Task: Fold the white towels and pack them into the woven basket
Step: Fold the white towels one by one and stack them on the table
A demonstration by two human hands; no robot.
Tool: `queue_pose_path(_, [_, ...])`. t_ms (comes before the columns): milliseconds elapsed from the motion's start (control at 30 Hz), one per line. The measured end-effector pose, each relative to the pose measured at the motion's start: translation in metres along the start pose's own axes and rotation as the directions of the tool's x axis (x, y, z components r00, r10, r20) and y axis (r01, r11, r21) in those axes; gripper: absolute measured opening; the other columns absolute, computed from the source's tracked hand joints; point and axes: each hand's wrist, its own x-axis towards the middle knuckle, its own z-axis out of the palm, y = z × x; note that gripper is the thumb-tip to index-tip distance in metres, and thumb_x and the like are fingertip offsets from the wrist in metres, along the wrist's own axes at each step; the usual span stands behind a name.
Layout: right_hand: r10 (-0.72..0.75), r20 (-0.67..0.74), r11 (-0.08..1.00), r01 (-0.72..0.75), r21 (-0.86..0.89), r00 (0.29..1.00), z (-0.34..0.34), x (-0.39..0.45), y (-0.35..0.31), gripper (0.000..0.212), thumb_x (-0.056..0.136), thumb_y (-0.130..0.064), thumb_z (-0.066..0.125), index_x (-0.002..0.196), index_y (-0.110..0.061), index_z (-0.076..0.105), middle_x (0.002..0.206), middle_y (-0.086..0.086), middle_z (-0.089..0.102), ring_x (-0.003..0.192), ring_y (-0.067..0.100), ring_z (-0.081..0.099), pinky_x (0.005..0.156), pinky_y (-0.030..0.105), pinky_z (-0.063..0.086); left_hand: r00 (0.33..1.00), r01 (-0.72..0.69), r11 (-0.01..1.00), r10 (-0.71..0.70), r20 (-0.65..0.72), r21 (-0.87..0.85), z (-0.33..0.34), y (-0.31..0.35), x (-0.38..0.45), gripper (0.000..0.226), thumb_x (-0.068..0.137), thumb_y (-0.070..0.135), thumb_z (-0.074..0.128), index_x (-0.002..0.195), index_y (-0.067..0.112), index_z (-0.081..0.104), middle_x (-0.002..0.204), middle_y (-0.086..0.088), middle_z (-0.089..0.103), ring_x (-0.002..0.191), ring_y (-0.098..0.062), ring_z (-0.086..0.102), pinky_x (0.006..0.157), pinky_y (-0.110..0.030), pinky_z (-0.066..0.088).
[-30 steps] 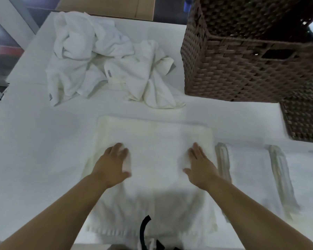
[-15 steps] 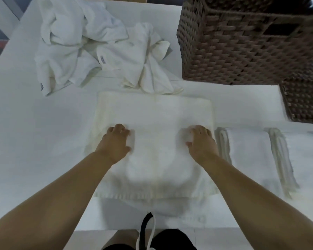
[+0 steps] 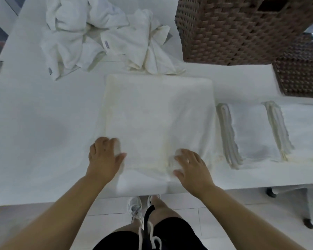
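we see the towel being folded [image 3: 157, 123] lying flat on the table [image 3: 34, 132], stretching away from both hands toward the crumpled pile [image 3: 105, 35], with its long axis running from the near table edge to the far side. the left hand [image 3: 103, 157] rests at the towel's near left corner and the right hand [image 3: 192, 166] at its near right corner; each has its fingers curled round a bunch of the near hem, so both hold cloth rather than lying flat on it. neither hand is clearly nearer the fold line, which we judge to lie ahead of both knuckles, so the coming move would carry the near hem forward, away from the body. the towel looks white, thick and soft, already doubled, with a rounded far edge. just to the right of the right hand lie two folded towels [image 3: 249, 130] side by side. the woven basket [image 3: 242, 31] stands ahead and to the right of the right hand, well apart, its inside not visible to us.
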Motion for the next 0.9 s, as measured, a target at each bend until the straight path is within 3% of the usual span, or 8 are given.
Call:
queue_pose_path(133, [0.019,0.040,1.000,-0.019,0.000,0.999,0.010,0.000,-0.010,0.041,0.094,-0.034,0.051,0.133,-0.028,0.043,0.156,0.006,0.015,0.144,0.027,0.013,0.117,0.038,0.015,0.971,0.239,0.958,-0.234,0.051,-0.160,-0.005,-0.002,0.005,0.098,0.076,0.044,0.072,0.145,0.001,0.017,0.147,-0.020,0.016,0.133,-0.039,0.017,0.110,-0.048,0.020])
queue_pose_path(233, [0.036,0.073,0.999,-0.036,-0.006,0.997,0.013,0.001,-0.010,0.041,0.096,-0.032,0.048,0.135,-0.030,0.036,0.159,0.005,0.002,0.147,0.025,0.001,0.119,0.037,0.008,0.938,0.344,0.916,-0.342,0.044,-0.205,-0.010,-0.002,0.013,0.112,0.066,0.047,0.079,0.144,-0.001,0.015,0.147,-0.021,0.020,0.134,-0.038,0.020,0.111,-0.045,0.021])
queue_pose_path(300, [0.045,0.096,0.999,-0.043,-0.014,0.994,0.013,0.001,-0.011,0.045,0.096,-0.030,0.047,0.138,-0.029,0.032,0.159,0.005,-0.003,0.147,0.026,-0.002,0.118,0.038,0.007,0.931,0.365,0.904,-0.356,0.081,-0.222,-0.011,-0.003,0.016,0.097,0.064,0.048,0.080,0.136,0.003,0.032,0.136,-0.017,0.037,0.125,-0.036,0.034,0.104,-0.046,0.033])
queue_pose_path(367, [0.052,0.108,0.998,-0.048,-0.037,0.993,0.013,0.002,-0.011,0.049,0.097,-0.030,0.046,0.142,-0.027,0.027,0.159,0.005,-0.007,0.147,0.027,-0.004,0.118,0.038,0.005,0.945,0.326,0.904,-0.307,0.109,-0.277,-0.014,-0.003,0.018,0.067,0.063,0.045,0.081,0.109,0.008,0.050,0.108,-0.010,0.053,0.105,-0.032,0.051,0.085,-0.042,0.046])
queue_pose_path(433, [0.063,0.116,0.997,-0.058,-0.048,0.991,0.011,0.002,-0.011,0.052,0.098,-0.031,0.045,0.144,-0.027,0.022,0.159,0.005,-0.009,0.147,0.027,-0.006,0.118,0.039,0.005,0.952,0.305,0.872,-0.285,0.108,-0.382,-0.018,-0.001,0.015,0.049,0.063,0.041,0.082,0.079,0.012,0.045,0.079,-0.003,0.049,0.075,-0.023,0.052,0.060,-0.030,0.041])
queue_pose_path(500, [0.081,0.131,0.996,-0.076,-0.047,0.988,0.009,0.003,-0.009,0.054,0.098,-0.032,0.044,0.147,-0.028,0.019,0.159,0.004,-0.011,0.147,0.026,-0.006,0.118,0.039,0.005,0.956,0.292,0.850,-0.268,0.118,-0.437,-0.024,0.001,0.011,0.051,0.067,0.040,0.080,0.070,0.013,0.038,0.070,-0.001,0.040,0.061,-0.016,0.040,0.052,-0.025,0.031])
queue_pose_path(767, [0.123,0.155,0.992,-0.121,-0.021,0.980,0.001,0.007,-0.008,0.056,0.097,-0.029,0.048,0.146,-0.029,0.021,0.159,0.000,-0.010,0.147,0.024,-0.003,0.119,0.039,0.011,0.970,0.204,0.834,-0.101,0.222,-0.512,-0.050,-0.011,0.001,0.036,0.080,0.040,0.069,0.095,0.011,0.052,0.090,-0.007,0.063,0.081,-0.023,0.060,0.066,-0.032,0.048])
queue_pose_path(900, [0.145,0.161,0.989,-0.144,-0.020,0.976,0.001,0.009,-0.011,0.058,0.097,-0.028,0.049,0.147,-0.029,0.019,0.159,0.000,-0.011,0.147,0.024,-0.004,0.119,0.040,0.013,0.977,0.191,0.858,-0.120,0.176,-0.476,-0.061,-0.014,0.004,0.040,0.078,0.045,0.069,0.096,0.015,0.050,0.081,-0.006,0.059,0.070,-0.021,0.057,0.060,-0.030,0.044])
